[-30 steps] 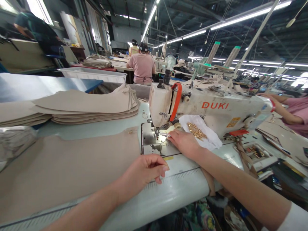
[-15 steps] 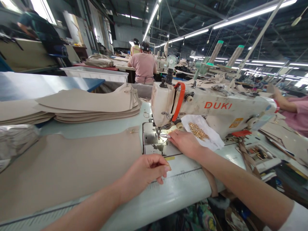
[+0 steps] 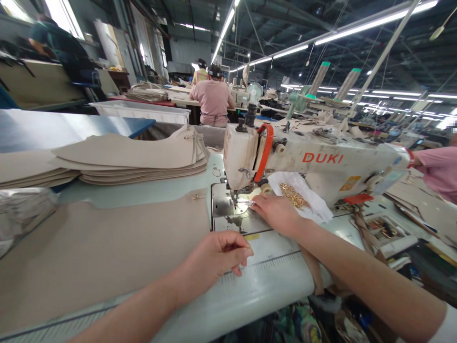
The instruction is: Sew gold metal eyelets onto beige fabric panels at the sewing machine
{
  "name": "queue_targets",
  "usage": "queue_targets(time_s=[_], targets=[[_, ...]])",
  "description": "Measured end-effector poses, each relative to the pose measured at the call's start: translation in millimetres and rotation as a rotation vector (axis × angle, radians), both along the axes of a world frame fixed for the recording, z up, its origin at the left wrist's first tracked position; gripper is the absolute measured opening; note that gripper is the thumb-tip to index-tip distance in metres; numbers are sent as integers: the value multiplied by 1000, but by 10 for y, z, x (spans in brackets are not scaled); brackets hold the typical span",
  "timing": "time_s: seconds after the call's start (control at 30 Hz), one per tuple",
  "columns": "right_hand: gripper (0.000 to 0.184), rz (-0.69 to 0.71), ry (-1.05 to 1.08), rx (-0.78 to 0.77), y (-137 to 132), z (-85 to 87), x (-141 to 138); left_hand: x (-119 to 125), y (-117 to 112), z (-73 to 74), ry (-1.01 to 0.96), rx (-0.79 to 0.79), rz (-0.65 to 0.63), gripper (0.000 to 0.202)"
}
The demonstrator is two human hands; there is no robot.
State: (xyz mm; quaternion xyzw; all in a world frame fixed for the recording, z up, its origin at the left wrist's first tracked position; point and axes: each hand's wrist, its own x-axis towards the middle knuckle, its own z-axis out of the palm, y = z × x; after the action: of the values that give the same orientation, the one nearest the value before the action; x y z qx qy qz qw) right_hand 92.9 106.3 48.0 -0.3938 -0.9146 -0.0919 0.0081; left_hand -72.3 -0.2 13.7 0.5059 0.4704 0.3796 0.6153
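My right hand [image 3: 276, 212] reaches to the needle area of a white sewing machine [image 3: 282, 147] marked DUKI. Its fingers close on a slim shiny metal tool [image 3: 247, 203], whose tip lies by the presser foot [image 3: 235, 196]; the exact kind is too small to tell. In front of the needle plate [image 3: 223, 206], my left hand [image 3: 221, 257] is closed in a loose pinch, thumb against fingertips. Whatever it may hold does not show. Left of the plate lies a flat beige panel [image 3: 117, 243] with a small gold metal fitting [image 3: 195, 196] at its corner.
A stack of beige panels [image 3: 135, 157] rests behind the flat one. Beside the machine bed, a white cloth [image 3: 317, 205] bears a pile of gold metal pieces [image 3: 293, 195]. An open box [image 3: 385, 228] of small parts stands at right. Co-workers sit ahead and at both sides.
My hands stay nearly in place, the right one shifting very slightly at the needle. At far right, a co-worker in pink has moved, and the arm now reaches behind the machine's end.
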Motion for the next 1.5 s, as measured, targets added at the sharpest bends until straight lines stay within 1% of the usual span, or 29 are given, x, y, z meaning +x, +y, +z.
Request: queue_targets(time_s=[0.3, 0.57, 0.83, 1.33, 1.5], targets=[[29, 12, -12, 3, -15, -18, -50, -3, -27, 26, 5, -17, 13, 24], [29, -31, -26, 22, -89, 27, -69, -10, -9, -8, 2, 2, -5, 22], [28, -70, -31, 21, -101, 65, -81, 1, -6, 32, -2, -17, 1, 26], [28, -75, -61, 3, -64, 27, -148, -4, -13, 45, 33, -13, -4, 31], [30, -111, -71, 21, -34, 21, -153, -10, -10, 41, 22, -20, -7, 30]])
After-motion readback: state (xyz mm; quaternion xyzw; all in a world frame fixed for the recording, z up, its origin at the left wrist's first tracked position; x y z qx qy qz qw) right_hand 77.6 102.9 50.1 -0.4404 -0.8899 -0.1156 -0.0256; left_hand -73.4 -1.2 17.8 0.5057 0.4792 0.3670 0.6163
